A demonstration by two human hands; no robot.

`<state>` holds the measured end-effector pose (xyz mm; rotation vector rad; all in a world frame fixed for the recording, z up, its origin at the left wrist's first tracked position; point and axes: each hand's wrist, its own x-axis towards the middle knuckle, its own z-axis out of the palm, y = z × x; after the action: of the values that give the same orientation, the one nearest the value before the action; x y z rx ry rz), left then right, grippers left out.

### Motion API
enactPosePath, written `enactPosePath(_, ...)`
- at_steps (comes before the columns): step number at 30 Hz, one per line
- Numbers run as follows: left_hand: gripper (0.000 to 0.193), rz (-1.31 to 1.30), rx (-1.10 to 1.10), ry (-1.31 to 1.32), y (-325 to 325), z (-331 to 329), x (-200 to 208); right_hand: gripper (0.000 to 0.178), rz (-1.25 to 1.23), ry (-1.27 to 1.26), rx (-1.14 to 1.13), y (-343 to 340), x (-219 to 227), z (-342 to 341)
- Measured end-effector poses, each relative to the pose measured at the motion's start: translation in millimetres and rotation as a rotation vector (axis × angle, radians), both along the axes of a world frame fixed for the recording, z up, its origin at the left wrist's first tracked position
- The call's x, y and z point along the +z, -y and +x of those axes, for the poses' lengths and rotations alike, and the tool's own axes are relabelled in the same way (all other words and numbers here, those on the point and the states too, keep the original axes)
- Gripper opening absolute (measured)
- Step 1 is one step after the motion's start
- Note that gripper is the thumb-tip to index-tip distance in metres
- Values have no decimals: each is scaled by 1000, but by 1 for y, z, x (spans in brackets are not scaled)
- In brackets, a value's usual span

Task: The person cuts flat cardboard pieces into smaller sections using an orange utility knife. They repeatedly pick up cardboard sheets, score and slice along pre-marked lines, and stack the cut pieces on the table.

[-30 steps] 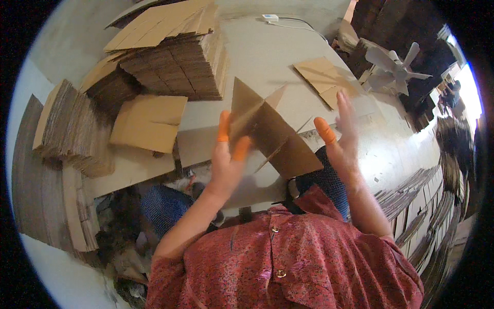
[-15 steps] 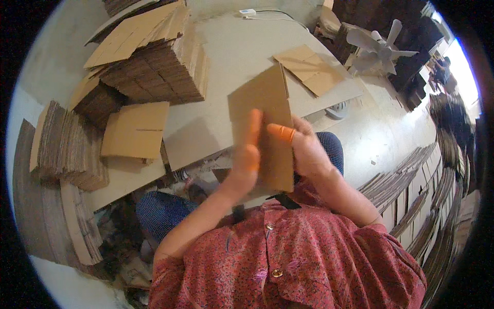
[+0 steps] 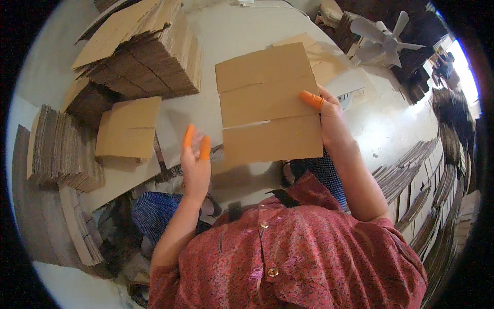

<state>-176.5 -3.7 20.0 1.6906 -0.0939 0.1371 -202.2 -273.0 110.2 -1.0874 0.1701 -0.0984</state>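
A flat brown cardboard sheet (image 3: 267, 105) with creases and slits across it is held up over the near edge of the white table (image 3: 180, 123). My right hand (image 3: 332, 116) grips its right edge, the thumb in an orange finger cover on top and the other fingers behind. My left hand (image 3: 194, 159) is apart from the sheet, to its left, with fingers spread; two of its digits wear orange covers. Left of that hand, a smaller cardboard piece (image 3: 126, 126) rests on the table's left part. Another cardboard sheet (image 3: 321, 59) lies behind the held one, partly hidden.
A tall stack of cardboard (image 3: 149, 62) stands at the back left, with a lower upright bundle (image 3: 59, 149) at the far left. A white fan (image 3: 386, 38) is at the back right. Rows of stacked cardboard (image 3: 411, 175) line the right side.
The cardboard sheet has turned from steeply tilted to facing me with its panels spread flat. My left hand has come off it and moved left. My right hand keeps hold of the right edge.
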Motion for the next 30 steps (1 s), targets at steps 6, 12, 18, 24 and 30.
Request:
enactPosePath(6,30,-617,-170,-577,34,25,16,41,128,35,137,-5,13,7)
enactPosePath(12,32,-782,-40,-599,63,30,-1,42,66,130,80,-11,2,-11)
enactPosePath(18,31,-195,-327,-547,11,19,-52,25,-556,125,-286,6,-22,-7)
enactPosePath(24,39,769,-748,-363,-39,-25,-196,23,-854,177,-431,2,-36,10)
enactPosePath(30,79,953,-552,-610,-61,-14,-356,24,-816,132,-465,-1,-45,20)
